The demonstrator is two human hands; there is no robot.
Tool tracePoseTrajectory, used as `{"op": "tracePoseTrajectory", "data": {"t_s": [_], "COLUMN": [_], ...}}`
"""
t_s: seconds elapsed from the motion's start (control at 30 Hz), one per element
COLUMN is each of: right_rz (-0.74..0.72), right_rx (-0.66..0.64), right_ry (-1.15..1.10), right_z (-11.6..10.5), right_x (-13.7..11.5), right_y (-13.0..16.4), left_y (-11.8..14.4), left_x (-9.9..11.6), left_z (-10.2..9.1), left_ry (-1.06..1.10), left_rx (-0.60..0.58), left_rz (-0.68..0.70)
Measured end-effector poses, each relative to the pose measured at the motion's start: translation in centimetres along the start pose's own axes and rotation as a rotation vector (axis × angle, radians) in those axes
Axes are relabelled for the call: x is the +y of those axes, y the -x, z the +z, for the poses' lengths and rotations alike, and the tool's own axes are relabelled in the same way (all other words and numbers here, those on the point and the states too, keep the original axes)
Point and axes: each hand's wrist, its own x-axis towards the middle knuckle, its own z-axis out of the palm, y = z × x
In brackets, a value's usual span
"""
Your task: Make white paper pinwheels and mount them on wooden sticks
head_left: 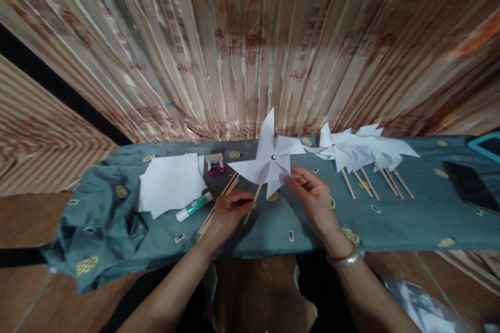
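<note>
White four-bladed paper pinwheel (262, 162), held above a long surface (273, 231) draped in grey-green patterned cloth. To its right lies a row of similar white paper pinwheels (353, 152) on wooden sticks; to its left, a stack of white paper sheets (172, 182). The right hand (313, 196) pinches a lower blade's edge; the left hand (229, 213) grasps the pinwheel's thin, pale wooden stick (258, 193). The assembly is probably light, its stick stiff, its blades easily creased; the stick offers the firmer hold, blade edges needing gentle contact. Near the left hand lie a green-and-white cylindrical tube (194, 207) and a small red box (215, 166). A round silver fastener (273, 157) marks the hub.
</note>
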Motion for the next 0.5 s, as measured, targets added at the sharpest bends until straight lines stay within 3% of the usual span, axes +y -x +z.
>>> {"op": "tracePoseTrajectory", "data": {"t_s": [0.5], "right_rz": [0.084], "right_rx": [-0.029], "right_ry": [-0.012], "right_z": [0.23], "right_x": [-0.77], "right_y": [0.30], "left_y": [-0.17], "left_x": [-0.46], "left_z": [0.46], "left_ry": [-0.008], "left_rx": [0.016], "left_rz": [0.022]}}
